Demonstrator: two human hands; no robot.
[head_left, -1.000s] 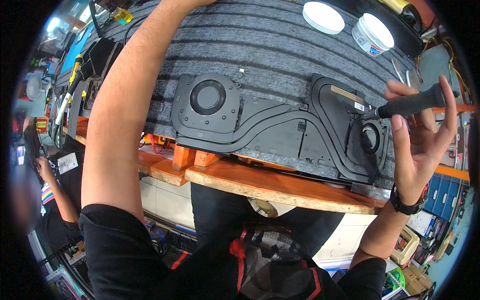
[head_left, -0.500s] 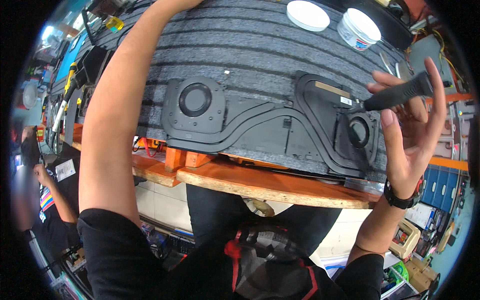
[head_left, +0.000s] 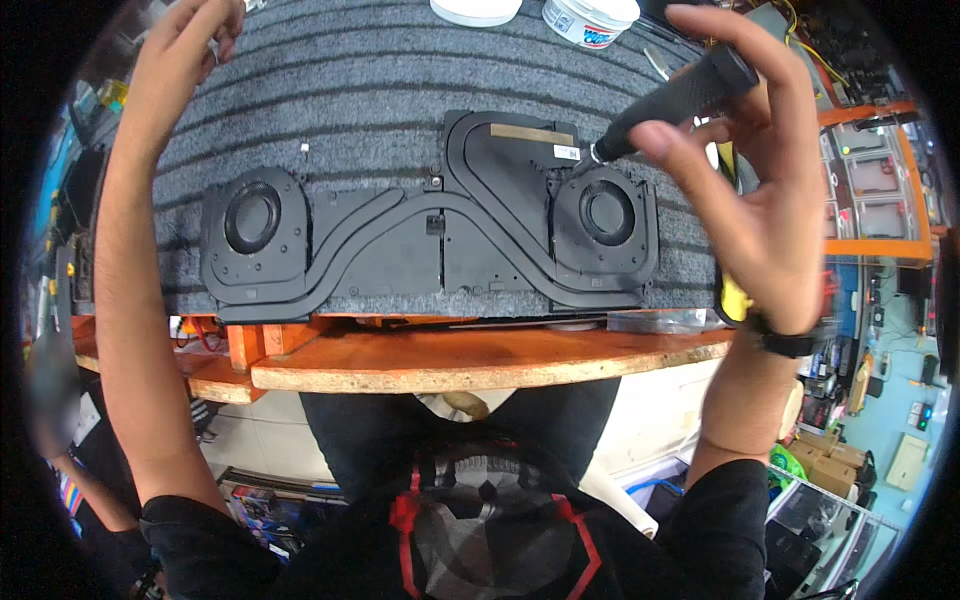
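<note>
A black laptop cooling module (head_left: 490, 215) with two round fans and curved heat pipes lies on the grey striped mat (head_left: 380, 110). My right hand (head_left: 765, 200), wearing a black wristband, is closed around a thick black screwdriver (head_left: 680, 105). The tool slants down to the left, its tip at the module just above the right fan (head_left: 605, 212). At the far left, over the mat, my left hand (head_left: 195, 40) has its fingers curled in. What it holds, if anything, is hidden.
A white tub (head_left: 590, 22) and a round white lid (head_left: 475, 8) stand at the back. A small white bit (head_left: 304, 148) lies behind the module. The orange wooden table edge (head_left: 480, 365) runs along the front. Another person (head_left: 85, 470) is at the lower left.
The view has shifted, so the module shows further left. My left hand has come into sight at the upper left. My right hand still grips the screwdriver, its tip close to the right fan.
</note>
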